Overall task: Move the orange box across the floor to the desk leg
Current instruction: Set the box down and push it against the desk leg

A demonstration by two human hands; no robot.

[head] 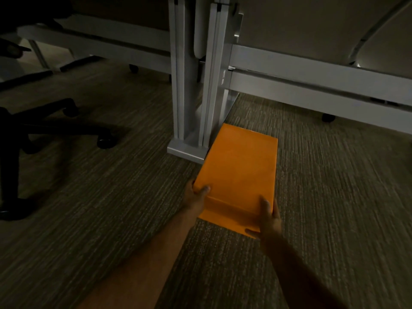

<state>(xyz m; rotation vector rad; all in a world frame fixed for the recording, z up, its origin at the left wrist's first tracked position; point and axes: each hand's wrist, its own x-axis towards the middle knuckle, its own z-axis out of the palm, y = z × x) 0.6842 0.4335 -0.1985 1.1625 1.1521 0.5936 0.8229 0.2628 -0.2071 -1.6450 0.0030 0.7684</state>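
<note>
While the carpet (323, 197) stretches dim all around, the desk leg (191, 85) stands just ahead of the hands, and the box (239, 166) lies flat between them, its far left corner right beside the leg's foot (186, 150), possibly touching. This looks like the last of the slide; what remains is probably a slight nudge forward, then letting go. Both arms reach out low. The left hand (196, 197) clasps the near left corner, thumb on top; the right hand (268, 216) clasps the near right corner.
</note>
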